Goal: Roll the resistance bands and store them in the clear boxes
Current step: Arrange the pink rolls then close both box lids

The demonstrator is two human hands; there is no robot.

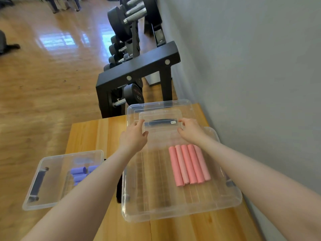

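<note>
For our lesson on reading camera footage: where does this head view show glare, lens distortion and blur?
Head view: window glare shines on the wooden floor; the wide-angle lens tilts and bends the wall and dumbbell rack; the far top-left corner is soft, and the clear lid between the left hand and right hand looks slightly smeared.

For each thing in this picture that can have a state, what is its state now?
Large clear box: open, on the table.
Pink bands: rolled, side by side inside the large box.
Lid: off, gripped by left hand and right hand.
Small clear box: lid on.
Purple bands: rolled, inside the small box.
</note>
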